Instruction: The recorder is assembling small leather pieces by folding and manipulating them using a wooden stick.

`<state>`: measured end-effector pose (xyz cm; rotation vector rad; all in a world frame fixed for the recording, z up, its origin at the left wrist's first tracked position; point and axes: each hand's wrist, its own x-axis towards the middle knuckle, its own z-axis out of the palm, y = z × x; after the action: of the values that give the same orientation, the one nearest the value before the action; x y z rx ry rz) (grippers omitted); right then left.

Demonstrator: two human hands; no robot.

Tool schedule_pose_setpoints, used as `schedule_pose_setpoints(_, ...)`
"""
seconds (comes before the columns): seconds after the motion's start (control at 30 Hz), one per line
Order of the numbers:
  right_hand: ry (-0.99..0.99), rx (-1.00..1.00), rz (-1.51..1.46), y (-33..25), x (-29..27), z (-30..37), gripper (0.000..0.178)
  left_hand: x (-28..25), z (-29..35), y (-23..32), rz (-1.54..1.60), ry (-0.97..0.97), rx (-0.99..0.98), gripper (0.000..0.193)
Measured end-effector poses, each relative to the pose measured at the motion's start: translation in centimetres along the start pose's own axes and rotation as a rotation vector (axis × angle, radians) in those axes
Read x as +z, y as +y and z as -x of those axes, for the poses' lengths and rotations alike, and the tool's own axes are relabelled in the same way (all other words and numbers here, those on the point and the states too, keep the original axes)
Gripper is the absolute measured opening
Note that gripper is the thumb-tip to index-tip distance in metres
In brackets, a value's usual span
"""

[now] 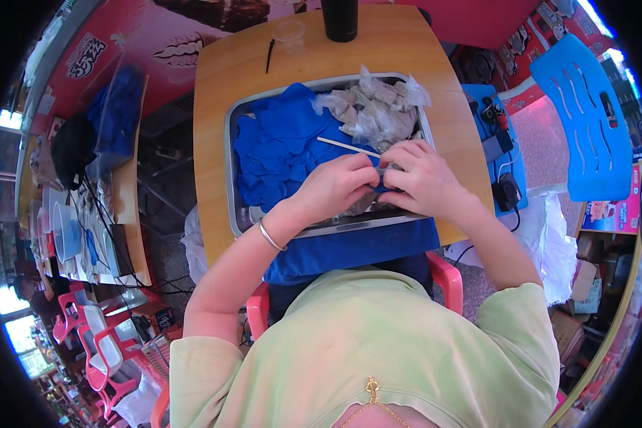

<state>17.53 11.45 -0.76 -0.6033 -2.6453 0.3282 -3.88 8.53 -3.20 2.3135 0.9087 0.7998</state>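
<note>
Over the near right part of a metal tray (230, 153), my two hands meet with bent fingers. My left hand (339, 187), a silver bangle on its wrist, is closed in a pinch. Its fingertips almost touch those of my right hand (424, 180), which is closed too. Between them is a small bit of something greyish, mostly hidden by the fingers. A thin white stick (348, 147) slants across blue pieces, its right end reaching the right-hand fingers. Flat blue cloth-like pieces (274, 146) fill the tray's left side. Crumpled clear plastic packets (381, 114) heap at its far right.
The tray stands on a wooden table (214, 93). At the far edge are a black cup (340, 20), a clear plastic cup (289, 32) and a thin black stick (269, 57). A blue chair (585, 121) stands right, with chargers and cables (506, 189) nearby.
</note>
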Motion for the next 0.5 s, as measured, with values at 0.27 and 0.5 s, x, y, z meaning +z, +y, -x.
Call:
schedule_pose_setpoints(0.27,0.057,0.063,-0.060,0.4,-0.1,0.0,0.023,0.3,0.1,-0.9,-0.025,0.053,-0.013,0.016)
schedule_pose_setpoints(0.5,0.080,0.050,-0.043,0.3,0.4,0.3,0.021,0.4,0.2,-1.0,0.035,0.073,0.006,0.016)
